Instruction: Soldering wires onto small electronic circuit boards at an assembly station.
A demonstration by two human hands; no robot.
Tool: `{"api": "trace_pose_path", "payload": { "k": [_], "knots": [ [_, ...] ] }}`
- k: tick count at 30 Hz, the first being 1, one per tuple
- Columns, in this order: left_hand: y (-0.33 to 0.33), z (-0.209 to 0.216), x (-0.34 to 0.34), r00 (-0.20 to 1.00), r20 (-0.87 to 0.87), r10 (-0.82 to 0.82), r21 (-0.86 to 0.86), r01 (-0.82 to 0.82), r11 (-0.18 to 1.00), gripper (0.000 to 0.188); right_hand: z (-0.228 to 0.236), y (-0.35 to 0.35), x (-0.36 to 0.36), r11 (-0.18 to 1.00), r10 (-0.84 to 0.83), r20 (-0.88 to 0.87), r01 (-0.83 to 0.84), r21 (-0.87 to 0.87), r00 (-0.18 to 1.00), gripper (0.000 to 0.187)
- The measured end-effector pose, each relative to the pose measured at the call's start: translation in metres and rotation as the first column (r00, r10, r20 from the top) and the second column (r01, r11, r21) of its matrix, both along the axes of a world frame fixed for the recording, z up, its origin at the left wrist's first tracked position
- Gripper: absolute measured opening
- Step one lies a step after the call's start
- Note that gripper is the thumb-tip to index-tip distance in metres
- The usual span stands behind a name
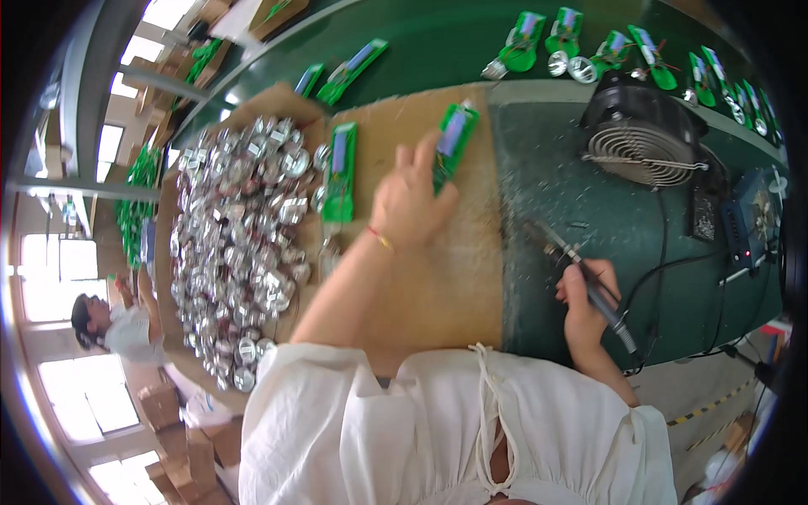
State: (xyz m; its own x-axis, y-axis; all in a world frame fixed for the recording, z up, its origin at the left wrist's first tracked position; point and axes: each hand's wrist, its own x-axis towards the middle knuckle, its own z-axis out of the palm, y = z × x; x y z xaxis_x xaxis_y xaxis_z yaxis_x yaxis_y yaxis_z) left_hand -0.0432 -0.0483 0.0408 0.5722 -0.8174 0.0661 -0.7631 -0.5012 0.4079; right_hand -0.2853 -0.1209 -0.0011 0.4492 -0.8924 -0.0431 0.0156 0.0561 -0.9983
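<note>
My left hand (412, 200) reaches over the brown cardboard mat (421, 295), its fingers and thumb closed around the lower end of a green plastic housing (455, 139) with a pale purple battery in it. A second green housing (339, 181), also with a battery and thin wires, lies to the left of that hand. My right hand (587, 295) grips a soldering iron (599, 299) like a pen. Its tip points up and left, over the dark green mat (547, 185) dotted with small bits of solder.
Silvery lamp reflectors (240, 244) fill a cardboard box on the left. A black fan with a wire guard (644, 151) stands at right, beside a blue soldering station (745, 220) and cables. Several green housings (526, 42) line the far edge. Another person (118, 324) is far left.
</note>
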Motion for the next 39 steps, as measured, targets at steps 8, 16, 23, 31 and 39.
{"api": "trace_pose_path", "payload": {
  "k": [8, 16, 23, 31, 39],
  "knots": [
    [0.105, 0.003, -0.054, 0.982, -0.046, 0.182, -0.185, -0.188, 0.965, 0.044, -0.001, 0.001, 0.004, 0.998, -0.027, 0.037, 0.029, -0.057, 0.999, 0.014],
    [0.138, -0.002, -0.005, 0.780, 0.626, 0.010, 0.002, -0.015, 1.000, 0.009, 0.007, 0.017, -0.010, 0.997, -0.059, 0.041, 0.061, -0.048, 0.997, 0.018],
    [0.128, -0.002, -0.062, 0.939, -0.324, 0.114, -0.261, -0.205, 0.943, 0.017, 0.023, 0.045, -0.019, 0.991, 0.093, 0.067, -0.086, -0.101, 0.993, 0.014],
    [0.118, -0.014, -0.091, 0.850, -0.501, 0.164, -0.174, -0.285, 0.943, 0.018, 0.014, 0.063, -0.015, 0.933, 0.281, -0.039, -0.283, -0.221, 0.959, 0.016],
    [0.121, -0.024, -0.089, 0.873, -0.476, 0.105, -0.265, -0.256, 0.930, 0.016, 0.021, 0.068, -0.006, 0.955, 0.272, 0.004, -0.269, -0.128, 0.962, 0.016]
  ]
}}
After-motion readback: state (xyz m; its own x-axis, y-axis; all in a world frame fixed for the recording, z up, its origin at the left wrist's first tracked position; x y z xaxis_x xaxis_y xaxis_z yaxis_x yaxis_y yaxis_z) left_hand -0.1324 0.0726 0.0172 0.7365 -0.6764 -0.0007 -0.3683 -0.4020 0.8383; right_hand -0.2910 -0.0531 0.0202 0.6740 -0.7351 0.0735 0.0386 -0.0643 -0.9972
